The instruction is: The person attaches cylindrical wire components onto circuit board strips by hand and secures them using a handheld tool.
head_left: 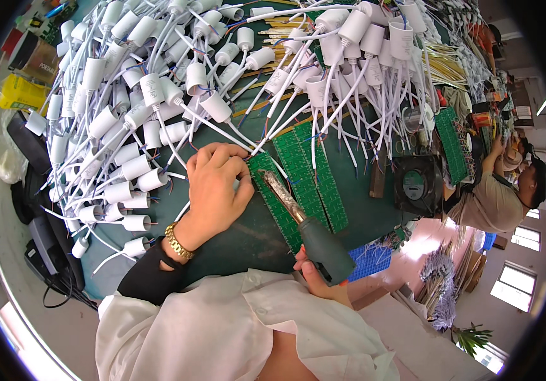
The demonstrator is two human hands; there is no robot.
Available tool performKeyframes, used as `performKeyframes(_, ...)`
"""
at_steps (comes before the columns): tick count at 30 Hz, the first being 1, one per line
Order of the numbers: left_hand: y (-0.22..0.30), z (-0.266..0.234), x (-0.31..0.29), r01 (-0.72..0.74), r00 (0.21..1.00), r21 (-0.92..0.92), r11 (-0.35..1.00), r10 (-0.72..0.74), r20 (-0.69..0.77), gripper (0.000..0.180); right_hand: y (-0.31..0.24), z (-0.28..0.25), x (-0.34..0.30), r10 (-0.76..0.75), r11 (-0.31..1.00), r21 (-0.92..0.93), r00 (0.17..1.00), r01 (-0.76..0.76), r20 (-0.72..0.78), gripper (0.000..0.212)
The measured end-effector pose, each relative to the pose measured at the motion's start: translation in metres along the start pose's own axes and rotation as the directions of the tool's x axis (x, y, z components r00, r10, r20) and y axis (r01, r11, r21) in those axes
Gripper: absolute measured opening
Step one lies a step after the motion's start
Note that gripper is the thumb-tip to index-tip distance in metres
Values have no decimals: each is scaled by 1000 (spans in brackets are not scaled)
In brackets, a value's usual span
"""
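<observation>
My right hand (318, 279) is wrapped round the dark green handle of a soldering iron (323, 247). The iron's metal barrel slants up to the left, its tip over the upper part of a green circuit board panel (279, 213). At that panel's upper left end, my left hand (219, 184) has its fingers curled in a pinch on a thin white cable (233, 138); the fingertips are partly hidden. The cable leads back to a white lamp holder (215, 106). Two more green panels (311, 178) lie alongside on the right.
White lamp holders (134, 168) with cables heap across the left and back. More (355, 47) are piled at the back right, near yellowish strips (447, 63). A black fan (416, 185) and a solder spool (416, 117) stand right. A person (495, 190) sits beyond.
</observation>
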State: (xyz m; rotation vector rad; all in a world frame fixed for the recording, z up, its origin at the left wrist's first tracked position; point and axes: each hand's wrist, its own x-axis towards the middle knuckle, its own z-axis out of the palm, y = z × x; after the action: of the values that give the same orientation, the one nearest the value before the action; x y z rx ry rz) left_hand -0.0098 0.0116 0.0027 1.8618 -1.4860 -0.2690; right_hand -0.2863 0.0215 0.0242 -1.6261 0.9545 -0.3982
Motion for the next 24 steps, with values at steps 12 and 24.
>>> performKeyframes(12, 8, -5, 7, 112, 991, 2, 994, -111, 76, 2, -12, 3, 6, 49, 998, 37, 999, -49, -16, 17)
performKeyframes(24, 10, 3, 11, 104, 994, 87, 991, -106, 21, 7, -20, 4, 8, 50, 999, -9, 997, -50, -51, 13)
